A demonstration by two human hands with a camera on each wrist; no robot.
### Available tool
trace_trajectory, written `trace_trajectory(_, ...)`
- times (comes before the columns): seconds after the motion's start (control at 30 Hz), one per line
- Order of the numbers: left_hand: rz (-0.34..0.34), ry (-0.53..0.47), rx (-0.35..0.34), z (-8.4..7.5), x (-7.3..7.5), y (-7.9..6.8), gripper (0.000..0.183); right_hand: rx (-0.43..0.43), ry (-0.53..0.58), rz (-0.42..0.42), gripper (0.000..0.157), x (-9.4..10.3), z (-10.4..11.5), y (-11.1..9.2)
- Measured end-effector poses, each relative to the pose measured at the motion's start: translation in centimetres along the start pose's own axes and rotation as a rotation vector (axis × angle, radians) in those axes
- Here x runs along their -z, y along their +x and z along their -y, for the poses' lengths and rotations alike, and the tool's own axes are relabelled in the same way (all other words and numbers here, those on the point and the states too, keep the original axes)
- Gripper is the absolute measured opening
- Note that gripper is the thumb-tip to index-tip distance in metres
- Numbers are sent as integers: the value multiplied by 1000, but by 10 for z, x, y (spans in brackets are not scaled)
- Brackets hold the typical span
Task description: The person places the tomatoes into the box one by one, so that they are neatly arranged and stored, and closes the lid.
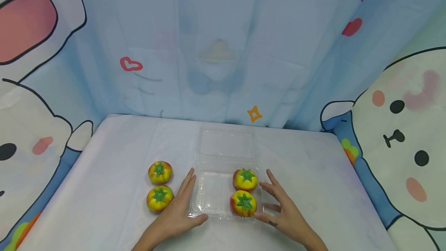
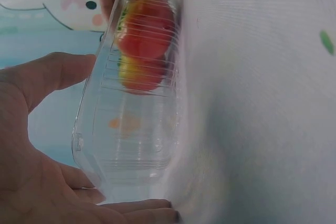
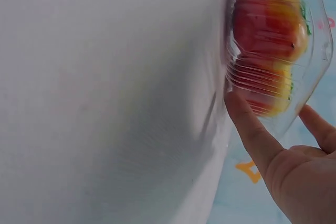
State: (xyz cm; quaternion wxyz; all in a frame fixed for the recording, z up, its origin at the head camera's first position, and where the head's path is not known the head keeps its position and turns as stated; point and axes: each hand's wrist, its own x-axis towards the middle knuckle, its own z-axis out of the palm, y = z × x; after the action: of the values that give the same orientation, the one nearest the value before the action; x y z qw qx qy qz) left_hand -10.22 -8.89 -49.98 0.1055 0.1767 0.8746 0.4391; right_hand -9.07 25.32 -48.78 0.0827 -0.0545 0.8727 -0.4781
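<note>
A clear plastic clamshell box (image 1: 212, 193) lies on the table, its lid (image 1: 226, 142) folded back. Two red-and-yellow tomatoes (image 1: 245, 179) with green star-shaped tops fill the right side of its base, one behind the other. Along the box's left wall lies my left hand (image 1: 179, 210), thumb spread at the front corner and fingers extended. On the opposite side my right hand (image 1: 287, 212) touches the right wall beside the tomatoes, fingers spread. In the left wrist view the box (image 2: 136, 150) stands between thumb and fingers. The right wrist view shows fingertips at the box's ribbed wall (image 3: 252, 72).
Two more tomatoes (image 1: 160, 172) sit on the table left of the box, the front one (image 1: 159, 199) close to my left hand. A white cloth covers the table (image 1: 313, 173). Behind it hangs a blue curtain (image 1: 216, 49) with cartoon prints.
</note>
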Motion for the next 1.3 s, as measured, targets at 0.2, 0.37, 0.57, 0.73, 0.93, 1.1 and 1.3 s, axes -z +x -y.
trace_trajectory(0.2, 1, -4, 6, 1, 1, 0, 115, -59, -1, 5, 111, -6, -3, 3)
trace_trajectory(0.37, 1, -11, 7, 0, 0, 1, 115, -69, -3, 13, 102, -7, -4, 3)
trace_trajectory(0.57, -1, -14, 7, -1, -1, 1, 115, -41, -7, 14, 106, -7, -4, 2)
trace_trajectory(0.73, 3, -20, 14, 0, -1, 1, 115, -37, 1, 30, 116, -6, -5, 3)
trace_trajectory(0.93, 3, -17, 14, -1, -1, 1, 116, -60, 11, 36, 122, -7, -4, 3)
trace_trajectory(1.1, -4, -13, 13, 0, -1, 0, 115, -68, 0, 28, 123, -8, -4, 4)
trace_trajectory(1.3, -6, -13, 27, 0, -2, 0, 114, -36, 11, 40, 114, -9, -6, 4)
